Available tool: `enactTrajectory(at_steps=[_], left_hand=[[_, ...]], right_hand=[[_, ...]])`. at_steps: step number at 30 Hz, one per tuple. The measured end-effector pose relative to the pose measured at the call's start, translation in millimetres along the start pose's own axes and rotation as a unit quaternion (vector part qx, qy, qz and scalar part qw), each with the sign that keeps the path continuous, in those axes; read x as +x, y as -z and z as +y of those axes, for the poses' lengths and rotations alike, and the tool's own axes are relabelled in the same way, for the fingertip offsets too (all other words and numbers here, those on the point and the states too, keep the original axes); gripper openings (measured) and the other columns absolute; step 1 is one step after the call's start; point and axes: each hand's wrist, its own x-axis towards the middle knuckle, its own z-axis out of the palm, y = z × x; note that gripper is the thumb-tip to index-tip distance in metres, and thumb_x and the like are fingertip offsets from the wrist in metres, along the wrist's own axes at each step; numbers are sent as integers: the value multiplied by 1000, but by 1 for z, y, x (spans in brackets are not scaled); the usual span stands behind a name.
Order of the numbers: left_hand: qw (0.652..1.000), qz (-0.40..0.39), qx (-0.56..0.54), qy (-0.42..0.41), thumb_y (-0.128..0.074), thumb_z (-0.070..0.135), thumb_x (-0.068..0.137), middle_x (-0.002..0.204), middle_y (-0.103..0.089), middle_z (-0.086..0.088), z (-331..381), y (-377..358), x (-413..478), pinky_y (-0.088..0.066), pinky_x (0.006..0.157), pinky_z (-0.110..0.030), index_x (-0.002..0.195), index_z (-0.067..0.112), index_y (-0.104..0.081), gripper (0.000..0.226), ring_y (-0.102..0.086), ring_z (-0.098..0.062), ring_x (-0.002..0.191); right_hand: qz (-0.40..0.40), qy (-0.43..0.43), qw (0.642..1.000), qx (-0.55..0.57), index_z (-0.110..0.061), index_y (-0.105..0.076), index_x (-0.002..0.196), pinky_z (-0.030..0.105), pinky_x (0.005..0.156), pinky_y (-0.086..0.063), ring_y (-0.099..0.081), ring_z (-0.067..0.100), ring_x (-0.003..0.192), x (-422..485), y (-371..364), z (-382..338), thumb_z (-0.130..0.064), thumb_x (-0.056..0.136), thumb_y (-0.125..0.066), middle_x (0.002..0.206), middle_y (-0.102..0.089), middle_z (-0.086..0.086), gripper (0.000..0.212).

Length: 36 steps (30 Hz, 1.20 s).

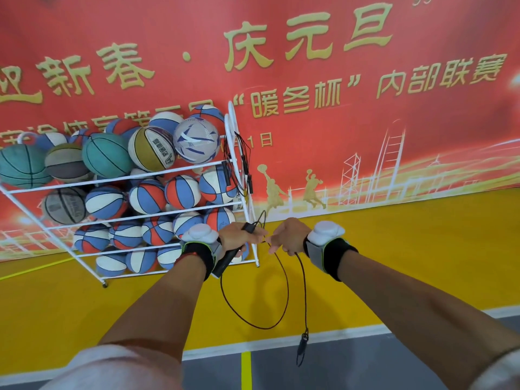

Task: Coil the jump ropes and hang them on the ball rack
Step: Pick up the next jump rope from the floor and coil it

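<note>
Scene: A person looks down their two bare forearms toward a white wire ball rack (pixel 244 175) that stands against a red banner wall on a yellow floor.

Step in hand: Coiling. One jump rope (pixel 281 299) is partly gathered and not yet hung.

Left hand (pixel 239 239): At about 11 o'clock from the middle of the view. Its fingers are closed round a black handle (pixel 225 263), and a small loop of cord rises above the knuckles.

Right hand (pixel 289 236): Just to the right of the left hand, at about 12 o'clock. Its fingers are curled and pinch the thin black cord, so the hand is nearly closed.

Rope position: Below the two hands the cord sags in one wide loop toward 6 o'clock. A second strand drops straight from the right hand and ends in the other handle (pixel 302 347), which dangles free above the floor.

Rack: Full of basketballs, at about 10 o'clock. Its right end frame is close behind the left hand.

Hung ropes (pixel 239 164): Black coiled cords already hang on that end frame, at about 12 o'clock above the hands.

Next move, as a judgement: The loose strand and the dangling handle probably need drawing up into the left-hand bundle in even loops. The finished coil can then be lifted to the end frame beside the hung ropes.
</note>
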Motion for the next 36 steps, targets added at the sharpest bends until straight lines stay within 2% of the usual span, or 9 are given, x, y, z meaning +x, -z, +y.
enactTrajectory(at_steps=[7,11,14,17,21,26,28,31,36], left_hand=[[996,-20,91,1,-74,33,88,57,-55,-6,6,-3,5,-40,41,-20,84,6,-70,27,-44,-13,40],[998,-26,-49,-18,-69,29,92,51,-49,1,13,11,-4,-32,38,-22,69,14,-72,28,-36,-11,36],[981,-27,-188,-29,-61,27,96,53,-37,4,20,30,-9,-24,35,-19,94,7,-71,22,-26,-8,36],[956,-8,-282,-79,-57,26,97,48,-37,7,35,49,-16,-21,33,-18,97,6,-68,22,-27,-6,34],[916,34,-371,-151,-58,27,95,48,-39,5,57,78,-27,-17,34,-18,87,8,-70,24,-27,-6,32],[958,124,-243,-93,-58,27,95,70,-65,-3,48,106,-34,-21,36,-18,99,7,-71,25,-28,-8,35],[974,156,-160,-45,-61,28,94,95,-76,-9,35,109,-35,-26,37,-19,104,5,-73,28,-30,-11,34],[972,206,-110,6,-67,29,91,70,-63,-10,14,112,-27,-31,41,-23,107,0,-72,34,-33,-16,35],[946,251,-205,14,-67,19,90,95,-70,-8,-11,110,-10,-33,40,-19,108,-3,-69,29,-33,-14,38]], right_hand=[[-2,-11,989,145,-11,-56,90,22,43,-41,-47,16,51,-9,-1,-10,-25,97,-59,71,-62,8,16],[-18,95,976,197,-8,-61,78,20,55,-49,-58,16,58,-25,3,-5,-41,97,-55,70,-65,9,38],[-44,99,974,201,-13,-54,71,12,63,-51,-64,14,67,-28,-5,9,-35,97,-58,75,-65,8,35],[-98,54,988,105,-18,-55,74,35,95,-49,-64,30,91,-14,-25,39,-17,95,-65,88,-66,14,23],[-92,5,994,-61,-26,-63,78,41,89,-54,-68,29,91,1,-58,76,-24,93,-61,91,-71,9,15],[-115,102,979,137,-12,-67,108,38,91,-50,-71,22,76,58,-74,155,-46,101,-46,98,-69,6,40],[-112,124,981,95,-22,-62,127,34,81,-48,-67,26,86,60,-65,145,-58,95,-50,106,-69,-1,49],[-22,65,993,-91,-15,-34,150,40,90,-43,-56,33,121,22,-42,76,-40,105,-39,139,-55,5,52],[55,141,975,-160,-22,-40,125,41,60,-32,-37,30,62,5,-21,30,-35,107,-37,77,-48,-1,22]])
